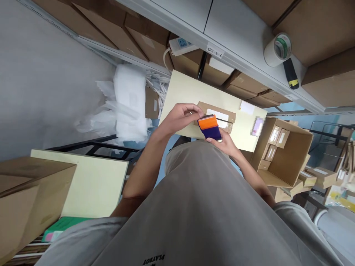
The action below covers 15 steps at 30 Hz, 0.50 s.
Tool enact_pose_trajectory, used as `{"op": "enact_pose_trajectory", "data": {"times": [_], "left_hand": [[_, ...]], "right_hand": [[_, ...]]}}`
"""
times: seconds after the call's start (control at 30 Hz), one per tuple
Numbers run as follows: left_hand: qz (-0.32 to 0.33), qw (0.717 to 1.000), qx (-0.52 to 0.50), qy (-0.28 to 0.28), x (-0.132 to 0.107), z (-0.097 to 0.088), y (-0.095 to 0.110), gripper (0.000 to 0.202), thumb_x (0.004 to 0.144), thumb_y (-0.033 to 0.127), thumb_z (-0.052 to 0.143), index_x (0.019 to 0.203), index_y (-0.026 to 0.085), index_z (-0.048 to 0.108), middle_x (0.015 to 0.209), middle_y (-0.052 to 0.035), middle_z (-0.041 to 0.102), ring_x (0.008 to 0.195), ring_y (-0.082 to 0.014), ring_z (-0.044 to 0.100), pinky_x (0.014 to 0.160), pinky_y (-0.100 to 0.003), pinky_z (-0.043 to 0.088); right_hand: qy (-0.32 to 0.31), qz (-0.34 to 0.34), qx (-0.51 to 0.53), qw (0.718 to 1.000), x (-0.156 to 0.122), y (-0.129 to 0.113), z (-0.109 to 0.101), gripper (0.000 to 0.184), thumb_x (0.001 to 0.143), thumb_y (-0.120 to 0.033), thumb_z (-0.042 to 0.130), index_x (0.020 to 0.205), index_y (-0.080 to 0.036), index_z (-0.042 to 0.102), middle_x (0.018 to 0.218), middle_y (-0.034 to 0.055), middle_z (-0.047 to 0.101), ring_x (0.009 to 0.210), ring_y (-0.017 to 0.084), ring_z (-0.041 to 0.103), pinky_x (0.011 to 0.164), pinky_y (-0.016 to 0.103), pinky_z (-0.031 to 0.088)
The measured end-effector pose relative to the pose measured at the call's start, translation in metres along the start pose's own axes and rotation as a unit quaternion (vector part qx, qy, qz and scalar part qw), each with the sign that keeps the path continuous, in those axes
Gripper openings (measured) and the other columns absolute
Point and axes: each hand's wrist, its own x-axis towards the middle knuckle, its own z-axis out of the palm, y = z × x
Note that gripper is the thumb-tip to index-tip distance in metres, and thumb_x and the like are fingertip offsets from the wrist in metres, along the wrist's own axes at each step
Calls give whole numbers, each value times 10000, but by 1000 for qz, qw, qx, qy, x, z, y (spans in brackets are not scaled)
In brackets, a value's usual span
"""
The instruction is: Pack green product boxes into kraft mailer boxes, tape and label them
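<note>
1 tape roll [270, 53] and 1 black-and-yellow tool [290, 73] share a grey shelf [238, 22] with cardboard boxes [318, 33].

Box [209, 128], orange and purple, centre of frame: held in right grip [225, 143], a bare hand. Left grip [181, 115], bare hand: at box's upper left corner. Counter [180, 88], pale yellow: carries brown packet [204, 107], labelled, partly hidden by box. Shelf [235, 24], upper right: tape [271, 54]; black tool [290, 72], yellow band. Wrap [130, 105], white, left of centre. Carton [295, 155], open, right: small boxes [282, 137] inside.
</note>
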Motion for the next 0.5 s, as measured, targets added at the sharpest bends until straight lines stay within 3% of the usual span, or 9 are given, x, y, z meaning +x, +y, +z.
{"op": "enact_pose_trajectory", "data": {"times": [0.2,0.5], "left_hand": [[-19,1000,-16,-19,7,3,-12,439,855,637,946,900,215,831,911,-79,815,916,-260,787,875,-411,691],[-3,1000,-2,3,5,7,-16,457,872,654,939,884,222,788,875,-68,767,885,-245,751,830,-387,666]], "right_hand": [[-11,-5,-1,1000,-2,2,-4,533,976,-685,826,1311,-273,776,1147,59,859,1002,306,806,951,492,691],[-32,-19,-29,999,1,10,-15,511,991,-669,814,1316,-277,773,1117,64,862,958,306,806,870,463,694]]}}
